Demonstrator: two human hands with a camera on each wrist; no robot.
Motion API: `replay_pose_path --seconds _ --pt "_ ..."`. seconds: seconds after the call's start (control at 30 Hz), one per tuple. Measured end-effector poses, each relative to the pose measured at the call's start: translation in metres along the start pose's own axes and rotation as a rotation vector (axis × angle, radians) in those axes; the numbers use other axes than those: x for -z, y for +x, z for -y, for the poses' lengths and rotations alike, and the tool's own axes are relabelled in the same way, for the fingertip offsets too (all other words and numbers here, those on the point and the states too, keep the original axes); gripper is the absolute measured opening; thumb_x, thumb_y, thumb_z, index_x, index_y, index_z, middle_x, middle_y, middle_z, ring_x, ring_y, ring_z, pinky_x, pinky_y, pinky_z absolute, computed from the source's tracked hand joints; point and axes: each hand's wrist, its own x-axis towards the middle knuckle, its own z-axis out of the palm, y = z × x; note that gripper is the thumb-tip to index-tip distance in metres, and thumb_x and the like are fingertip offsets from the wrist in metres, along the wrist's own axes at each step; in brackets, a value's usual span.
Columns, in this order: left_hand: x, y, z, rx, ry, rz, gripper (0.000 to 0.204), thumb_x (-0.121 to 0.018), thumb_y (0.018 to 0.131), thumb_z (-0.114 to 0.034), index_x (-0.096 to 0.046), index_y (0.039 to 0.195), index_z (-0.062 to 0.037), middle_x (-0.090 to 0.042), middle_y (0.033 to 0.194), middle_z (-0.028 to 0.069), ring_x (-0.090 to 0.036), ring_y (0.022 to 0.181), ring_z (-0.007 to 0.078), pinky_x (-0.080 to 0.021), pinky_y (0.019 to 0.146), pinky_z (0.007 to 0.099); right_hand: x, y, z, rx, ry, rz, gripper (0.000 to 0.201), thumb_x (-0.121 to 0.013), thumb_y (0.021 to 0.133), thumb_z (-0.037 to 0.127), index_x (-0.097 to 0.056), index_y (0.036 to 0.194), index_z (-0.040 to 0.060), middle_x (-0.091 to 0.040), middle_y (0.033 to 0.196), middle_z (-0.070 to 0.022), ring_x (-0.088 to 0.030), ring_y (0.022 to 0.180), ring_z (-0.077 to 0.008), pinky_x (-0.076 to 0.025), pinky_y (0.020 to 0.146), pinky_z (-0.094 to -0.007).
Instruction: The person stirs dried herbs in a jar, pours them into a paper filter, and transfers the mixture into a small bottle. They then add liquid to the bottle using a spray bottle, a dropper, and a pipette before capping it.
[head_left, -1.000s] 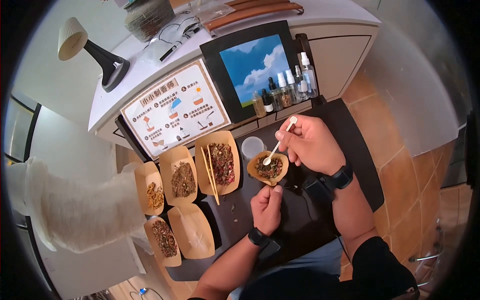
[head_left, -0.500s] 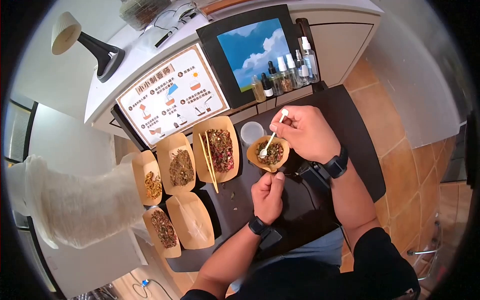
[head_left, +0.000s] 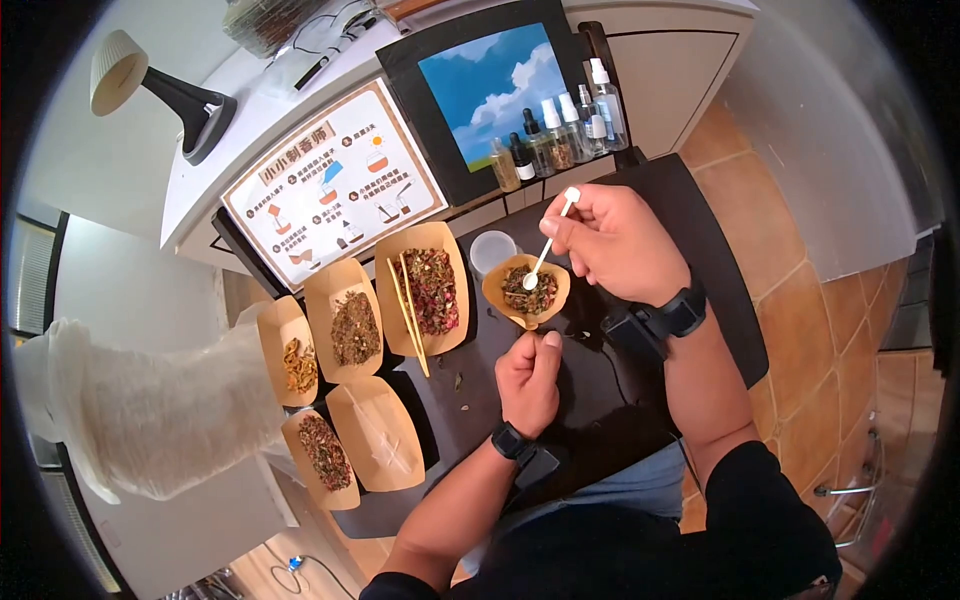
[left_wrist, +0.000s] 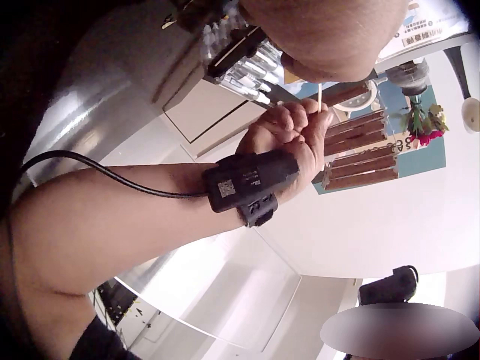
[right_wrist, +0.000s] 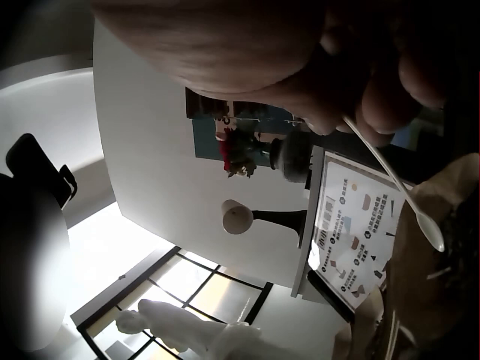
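My right hand [head_left: 622, 245] pinches a thin white spoon [head_left: 549, 241] by its handle, the bowl end down among dried herbs [head_left: 541, 296]. These herbs fill a brown paper filter [head_left: 494, 293]. Just below its near edge, my left hand [head_left: 527, 385] grips it with curled fingers, the thumb uppermost beside the pointed fold. In the right wrist view the spoon's bowl [right_wrist: 430, 231] sits at the herbs, with the brown paper around them. The left wrist view shows the left hand [left_wrist: 322, 37] large at the top and the spoon's handle upright beyond it.
Left of the filter stand several paper trays with dried herbs, including one of red petals [head_left: 440, 305] with chopsticks [head_left: 409, 318] across it. Another tray [head_left: 385, 465] holds clear plastic. A translucent cup [head_left: 492, 252] stands behind the filter. Spray bottles [head_left: 552, 138] and an instruction board [head_left: 335, 180] line the back.
The spoon's bowl shifts about within the herbs in the filter, its handle tilting with my right hand. My left hand stays at the filter's near edge. The head view shifts a little.
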Motion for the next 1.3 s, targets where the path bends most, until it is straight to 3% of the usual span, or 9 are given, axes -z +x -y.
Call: replay_pose_path --seconds 0.3,0.33,0.4,0.5,0.63,0.73,0.93,1.3 --pt "0.000 0.000 -0.001 0.004 -0.009 0.000 0.038 -0.061 0.105 -0.013 -0.045 0.071 -0.0061 -0.044 0.069 -0.0086 -0.034 0.066 0.0025 -0.030 0.057 0.0236 -0.003 0.001 -0.004 0.110 -0.240 -0.019 0.013 -0.065 0.101 0.013 -0.065 0.098 0.0006 -0.063 0.077 0.0004 -0.054 0.057 -0.0030 -0.042 0.049 -0.0209" --pt "0.000 0.000 -0.001 0.007 -0.021 0.005 0.038 -0.061 0.105 -0.013 -0.045 0.071 -0.0060 -0.044 0.069 -0.0086 -0.034 0.066 0.0025 -0.030 0.058 0.0235 -0.003 -0.001 -0.001 0.110 -0.240 -0.019 0.013 -0.065 0.101 0.013 -0.065 0.098 0.0006 -0.063 0.077 0.0004 -0.054 0.057 -0.0030 -0.042 0.049 -0.0209" --pt "0.001 0.000 -0.001 0.009 -0.034 0.009 0.038 -0.062 0.105 -0.012 -0.046 0.071 -0.0058 -0.044 0.069 -0.0085 -0.034 0.066 0.0025 -0.030 0.058 0.0234 -0.004 -0.006 0.009 0.048 -0.005 -0.029 0.016 -0.066 0.099 0.012 -0.067 0.095 -0.0031 -0.067 0.075 -0.0039 -0.059 0.061 -0.0101 -0.048 0.057 -0.0289" --pt "0.000 -0.001 -0.001 0.003 -0.011 0.001 0.037 -0.062 0.104 -0.011 -0.046 0.071 -0.0054 -0.044 0.069 -0.0085 -0.034 0.067 0.0025 -0.030 0.058 0.0233 -0.001 -0.008 0.014 -0.017 0.115 0.005 0.016 -0.066 0.100 0.012 -0.067 0.096 -0.0035 -0.068 0.077 -0.0029 -0.059 0.063 -0.0078 -0.048 0.058 -0.0266" --pt "0.000 0.000 0.000 -0.004 -0.006 0.007 0.037 -0.062 0.104 -0.011 -0.046 0.071 -0.0053 -0.044 0.070 -0.0085 -0.034 0.067 0.0027 -0.031 0.059 0.0233 -0.008 -0.004 0.008 -0.015 0.101 -0.004 0.016 -0.067 0.099 0.012 -0.068 0.096 -0.0035 -0.068 0.075 -0.0035 -0.060 0.064 -0.0070 -0.049 0.058 -0.0267" --pt "0.000 -0.001 0.000 -0.006 0.001 0.011 0.037 -0.062 0.104 -0.011 -0.046 0.071 -0.0054 -0.044 0.070 -0.0084 -0.034 0.067 0.0029 -0.031 0.059 0.0235 -0.012 -0.003 0.001 0.109 -0.050 -0.036 0.016 -0.068 0.096 0.012 -0.069 0.094 -0.0036 -0.068 0.071 -0.0079 -0.060 0.063 -0.0090 -0.049 0.058 -0.0299" --pt "0.000 0.000 0.001 -0.013 0.002 0.014 0.037 -0.062 0.104 -0.012 -0.045 0.072 -0.0055 -0.044 0.071 -0.0080 -0.035 0.068 0.0032 -0.031 0.060 0.0237 -0.013 -0.002 -0.005 0.186 -0.161 -0.058 0.015 -0.069 0.095 0.013 -0.069 0.094 -0.0027 -0.065 0.067 -0.0117 -0.060 0.062 -0.0095 -0.049 0.059 -0.0315" --pt "-0.001 0.001 -0.003 -0.028 0.026 0.004 0.039 -0.063 0.104 -0.012 -0.045 0.070 -0.0056 -0.044 0.069 -0.0077 -0.035 0.067 0.0031 -0.031 0.058 0.0240 -0.004 -0.003 0.005 0.103 -0.041 -0.078 0.029 -0.070 0.099 0.023 -0.067 0.088 -0.0043 -0.067 0.068 -0.0063 -0.059 0.063 -0.0067 -0.047 0.056 -0.0276"
